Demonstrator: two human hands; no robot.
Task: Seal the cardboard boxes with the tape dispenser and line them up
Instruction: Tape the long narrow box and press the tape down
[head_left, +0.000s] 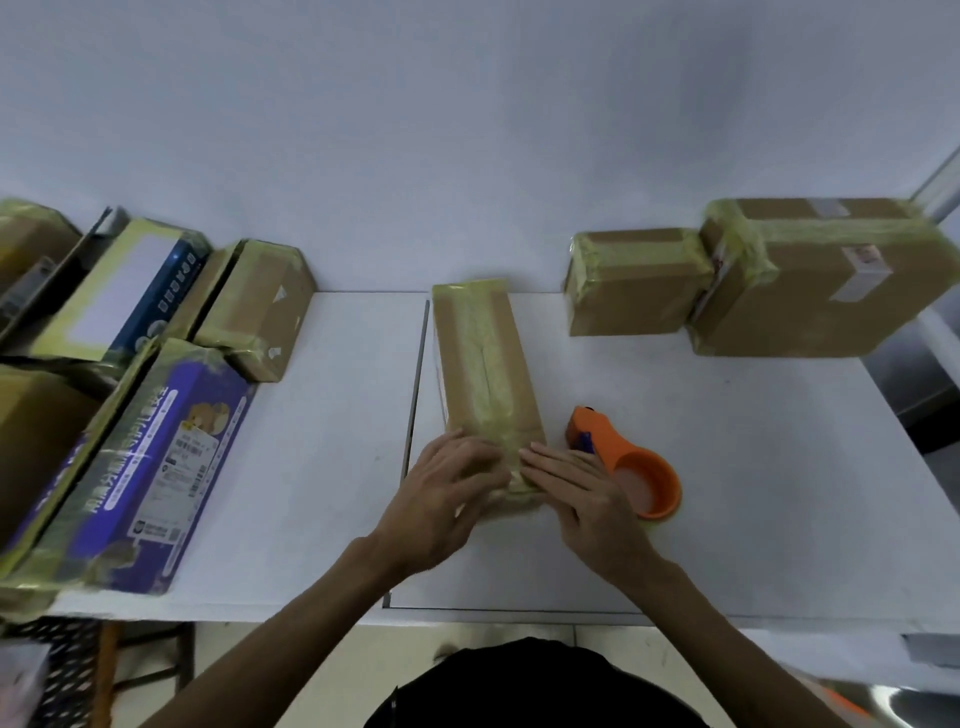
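The left grip and right grip are pressed flat, fingers straight, on the taped near end of the cardboard box, whose long axis runs away from the person. The smooth orange tape dispenser is seen on the table just beside the right grip.

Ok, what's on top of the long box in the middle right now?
A yellowish tape strip runs along its top seam. The left hand and right hand press flat on the near end, hiding the tape's end there.
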